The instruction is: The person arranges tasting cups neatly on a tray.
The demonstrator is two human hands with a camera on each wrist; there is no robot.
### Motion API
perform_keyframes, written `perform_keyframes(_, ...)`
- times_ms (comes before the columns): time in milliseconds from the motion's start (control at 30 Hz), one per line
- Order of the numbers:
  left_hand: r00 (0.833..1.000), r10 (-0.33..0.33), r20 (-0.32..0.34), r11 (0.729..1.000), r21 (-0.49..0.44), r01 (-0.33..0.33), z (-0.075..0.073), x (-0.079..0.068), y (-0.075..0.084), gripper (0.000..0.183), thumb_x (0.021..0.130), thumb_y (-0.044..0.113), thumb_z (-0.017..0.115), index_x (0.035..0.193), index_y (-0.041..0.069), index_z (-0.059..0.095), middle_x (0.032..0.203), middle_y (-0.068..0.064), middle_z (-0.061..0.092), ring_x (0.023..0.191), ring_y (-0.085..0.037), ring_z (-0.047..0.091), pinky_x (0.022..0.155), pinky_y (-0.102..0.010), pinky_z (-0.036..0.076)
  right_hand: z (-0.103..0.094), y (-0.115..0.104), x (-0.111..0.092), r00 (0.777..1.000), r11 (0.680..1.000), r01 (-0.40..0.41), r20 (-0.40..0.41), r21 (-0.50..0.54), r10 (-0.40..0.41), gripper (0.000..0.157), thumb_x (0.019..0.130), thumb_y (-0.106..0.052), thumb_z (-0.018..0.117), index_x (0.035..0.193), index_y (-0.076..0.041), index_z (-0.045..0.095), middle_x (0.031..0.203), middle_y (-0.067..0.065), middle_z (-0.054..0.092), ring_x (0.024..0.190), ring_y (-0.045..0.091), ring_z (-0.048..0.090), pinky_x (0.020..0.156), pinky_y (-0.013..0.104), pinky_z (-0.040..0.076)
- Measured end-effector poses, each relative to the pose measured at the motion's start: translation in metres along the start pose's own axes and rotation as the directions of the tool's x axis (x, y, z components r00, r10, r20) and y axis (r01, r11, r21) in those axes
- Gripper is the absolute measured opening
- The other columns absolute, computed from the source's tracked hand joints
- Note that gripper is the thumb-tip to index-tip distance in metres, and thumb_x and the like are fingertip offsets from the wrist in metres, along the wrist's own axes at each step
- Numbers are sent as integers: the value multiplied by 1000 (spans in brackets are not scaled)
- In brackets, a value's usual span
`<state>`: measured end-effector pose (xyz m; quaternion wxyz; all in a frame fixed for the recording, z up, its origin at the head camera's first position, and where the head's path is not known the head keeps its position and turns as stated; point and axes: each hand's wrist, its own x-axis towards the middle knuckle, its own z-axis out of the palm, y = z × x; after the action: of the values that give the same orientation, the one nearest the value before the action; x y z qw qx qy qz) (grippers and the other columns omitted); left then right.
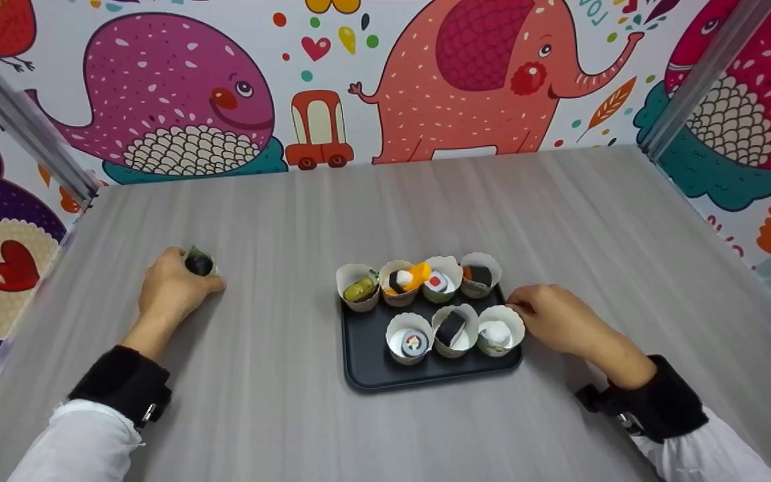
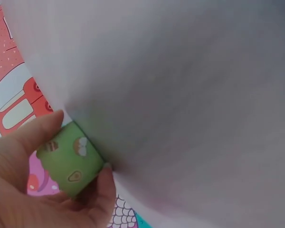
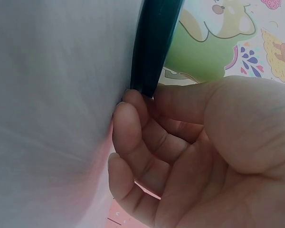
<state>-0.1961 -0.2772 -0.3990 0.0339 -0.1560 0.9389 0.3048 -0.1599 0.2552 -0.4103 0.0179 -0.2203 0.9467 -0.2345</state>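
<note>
On the left side of the table, my left hand (image 1: 173, 284) grips a small paper cup (image 2: 75, 161), thumb and fingers on opposite sides of it. The cup's wall is green with printed food pictures, and a dark round piece (image 1: 199, 263) sits inside. My right hand (image 1: 559, 320) is at the right edge of a black tray (image 1: 367, 365); in the right wrist view its thumb and fingertips pinch the tray's rim (image 3: 152, 52). Several paper cups with sushi-like pieces stand on the tray in two rows, including a white piece (image 1: 495, 333) nearest the right hand.
The grey wood-grain table (image 1: 272, 348) has a gap between the left hand and the tray. Printed walls with cartoon animals, such as an elephant (image 1: 472, 120), close the back and both sides. Metal posts (image 1: 707, 80) stand at the back corners.
</note>
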Motion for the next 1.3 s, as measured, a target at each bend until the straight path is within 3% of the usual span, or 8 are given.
perform_keyframes(233,999,23,-47,999,-31,-24,2,-1,-1,87,87,21,76,149,-21,32,142,-45,46,128,-56,49,105,-63,43,0,-2,1,1000,1000,-13,7,6,13,10,97,-5,68,92,-5,77,85,1,73,79,21,68,72,45,54)
perform_keyframes(533,980,130,-150,987,-71,-142,3,-17,7,71,83,15,72,140,-18,45,128,-41,58,111,-51,58,90,-58,49,0,-2,1,1000,1000,-9,2,1,9,11,97,-5,67,93,-5,77,87,2,74,82,24,70,75,47,55)
perform_keyframes(900,958,206,-201,964,-127,-234,12,-47,32,68,83,13,72,143,-10,48,125,-33,62,106,-44,63,85,-52,51,-1,-2,0,998,998,-55,20,6,55,11,98,-9,68,94,-6,77,87,0,73,81,20,67,73,46,54)
perform_keyframes(1100,949,228,-219,949,-168,-267,17,-66,49,70,85,16,76,145,-5,49,128,-29,63,106,-42,64,84,-52,52,-1,-2,0,999,999,-43,11,2,43,11,98,-8,68,94,-5,77,88,2,74,82,23,69,74,47,55)
perform_keyframes(1300,928,276,-251,915,-227,-333,27,-88,63,67,84,15,82,142,-1,53,128,-24,66,107,-38,65,86,-52,53,-1,-1,-1,999,999,-44,14,3,44,11,98,-8,68,94,-5,77,88,3,74,82,24,70,74,48,55)
